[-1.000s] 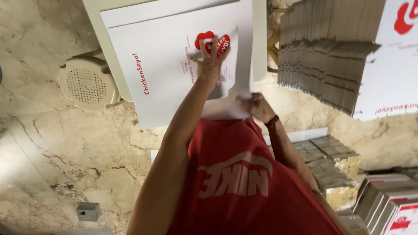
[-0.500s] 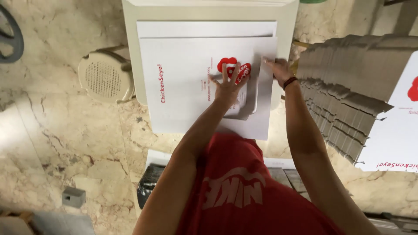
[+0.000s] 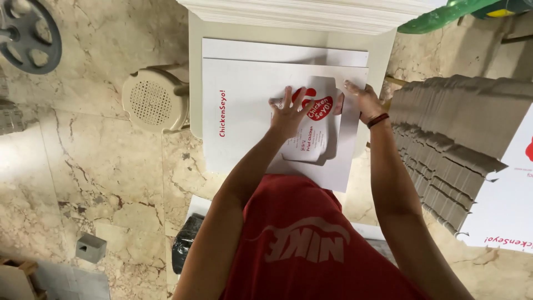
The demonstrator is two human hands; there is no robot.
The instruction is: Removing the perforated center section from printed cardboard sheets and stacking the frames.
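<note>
Left hand (image 3: 288, 114) flat, fingers spread, pinning flat white box blank (image 3: 311, 119) at frame centre on cardboard sheet (image 3: 244, 111) atop surface (image 3: 195, 55). Right hand (image 3: 362, 100) fingers curled on blank's right edge, squaring it. Stool (image 3: 152, 100) left.

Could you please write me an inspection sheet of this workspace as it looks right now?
Surface: small cream table, almost covered by card.
Job's things: flat white carton blank with red print, lying on another white sheet; a folded flap panel on top.
Clutter: stacks of flat blanks at right, white stack at the far edge.
Grippers: left hand pressed flat on the flap; right hand at its right edge.
Cables: nothing seen.
Surroundings: marble floor, perforated plastic stool, dark wheel.
</note>
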